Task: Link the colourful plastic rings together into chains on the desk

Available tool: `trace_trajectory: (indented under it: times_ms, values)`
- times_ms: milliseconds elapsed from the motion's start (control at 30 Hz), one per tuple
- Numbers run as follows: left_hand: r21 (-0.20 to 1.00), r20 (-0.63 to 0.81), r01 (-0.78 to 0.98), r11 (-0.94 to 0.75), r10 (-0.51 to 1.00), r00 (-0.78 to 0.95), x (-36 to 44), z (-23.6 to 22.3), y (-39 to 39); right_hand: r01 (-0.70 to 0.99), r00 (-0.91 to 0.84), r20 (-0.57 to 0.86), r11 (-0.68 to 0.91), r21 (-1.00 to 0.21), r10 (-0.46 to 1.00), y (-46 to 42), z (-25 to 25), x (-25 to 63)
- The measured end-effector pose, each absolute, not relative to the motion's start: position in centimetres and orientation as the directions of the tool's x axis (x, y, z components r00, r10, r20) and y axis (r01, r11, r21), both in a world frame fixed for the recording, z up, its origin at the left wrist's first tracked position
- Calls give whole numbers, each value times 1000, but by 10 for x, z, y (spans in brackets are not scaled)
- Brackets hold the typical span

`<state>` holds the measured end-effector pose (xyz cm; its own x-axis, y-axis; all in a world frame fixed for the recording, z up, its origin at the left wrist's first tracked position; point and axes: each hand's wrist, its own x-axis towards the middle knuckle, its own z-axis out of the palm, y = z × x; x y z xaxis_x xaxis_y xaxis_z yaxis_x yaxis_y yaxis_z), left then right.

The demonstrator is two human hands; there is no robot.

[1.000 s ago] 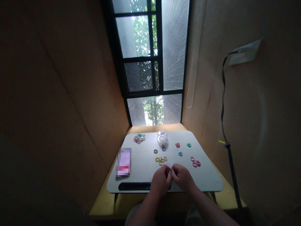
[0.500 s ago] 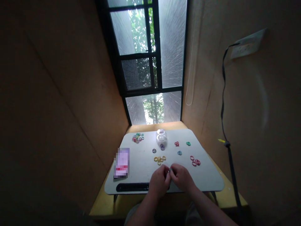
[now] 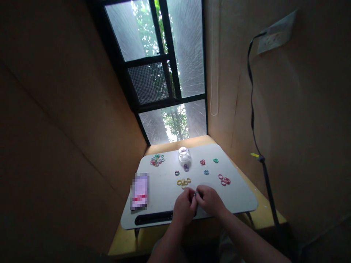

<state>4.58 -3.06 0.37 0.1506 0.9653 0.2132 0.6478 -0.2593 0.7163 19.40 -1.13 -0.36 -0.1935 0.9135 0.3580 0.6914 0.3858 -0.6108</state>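
My left hand [image 3: 184, 208] and my right hand [image 3: 210, 200] meet over the near middle of a small white lap table [image 3: 241, 199]. Their fingertips pinch together on a tiny ring [image 3: 195, 193], too small to make out in colour. Just beyond my fingers lies a cluster of yellow rings [image 3: 183, 182]. Pink rings [image 3: 224, 179] lie to the right. A blue ring [image 3: 206, 172], a red one [image 3: 202, 162] and a green one [image 3: 215, 160] sit farther back. A small clear jar [image 3: 184, 156] stands at the back with purple rings [image 3: 186, 168] in front of it.
A mixed pile of coloured rings [image 3: 156, 160] lies at the table's back left. A phone-sized flat object [image 3: 140, 190] rests at the left. A dark slot [image 3: 153, 218] runs along the near edge. Walls close in on both sides; a black cable [image 3: 253, 120] hangs at right.
The view has tilted and shifted, so the table sits slightly higher and to the left in the picture. My hands stay pinched together at the same spot on the table.
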Motion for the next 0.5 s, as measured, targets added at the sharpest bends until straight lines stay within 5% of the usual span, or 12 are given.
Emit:
trace_trajectory:
  times_ms: [500]
  values:
    - [738,232,615,-277,960,154,42,5,-33,722,-214,355,392,-570,910,-13,-6,191]
